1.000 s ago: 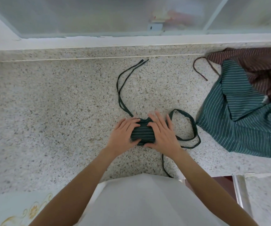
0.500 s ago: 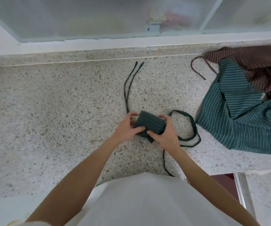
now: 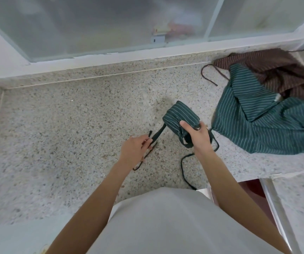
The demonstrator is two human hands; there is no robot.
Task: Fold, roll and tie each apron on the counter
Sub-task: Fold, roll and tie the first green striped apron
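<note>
Now the rolled apron (image 3: 181,119) sits lifted at centre, right hand (image 3: 197,133) clamped around it, left hand (image 3: 133,150) at eight o'clock pinching its strap (image 3: 157,134). Slack in that pull or a loosening right grip could let the roll unwind before the tie.

Speckled stone counter (image 3: 65,125), green striped apron (image 3: 268,125), brown striped apron (image 3: 283,70)

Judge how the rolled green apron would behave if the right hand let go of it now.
The rolled green apron is soft cloth, untied, so it would probably loosen. Its tie strap, pinched by the left hand, looks limp. The right hand grips it easily, so it is likely light.
</note>
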